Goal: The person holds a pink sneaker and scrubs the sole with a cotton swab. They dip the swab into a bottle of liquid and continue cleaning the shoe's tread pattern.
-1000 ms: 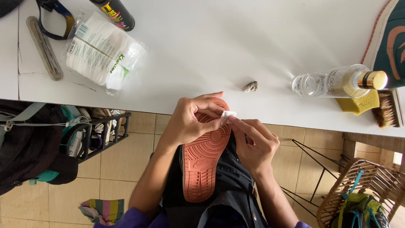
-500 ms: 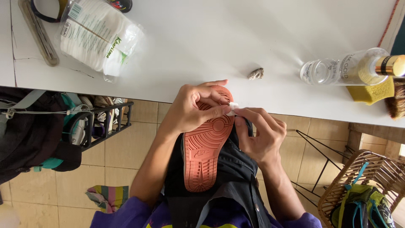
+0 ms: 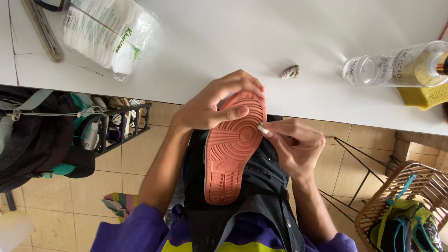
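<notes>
At frame centre, the left hand (image 3: pixel 212 105) clamped the shoe (image 3: pixel 233 144); the right hand (image 3: pixel 294 144) pinched a cotton swab (image 3: pixel 262 129); loosened grip might drop either.

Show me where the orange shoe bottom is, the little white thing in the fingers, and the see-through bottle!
orange shoe sole (image 3: pixel 231 158), head view, middle of the tread.
small white swab (image 3: pixel 262 129), head view, its tip at the sole's edge.
clear bottle (image 3: pixel 396 65), head view, its lying body.

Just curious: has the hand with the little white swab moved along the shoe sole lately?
Yes. The right hand and swab shifted from the sole's toe tip down its right edge, away from the table.
</notes>
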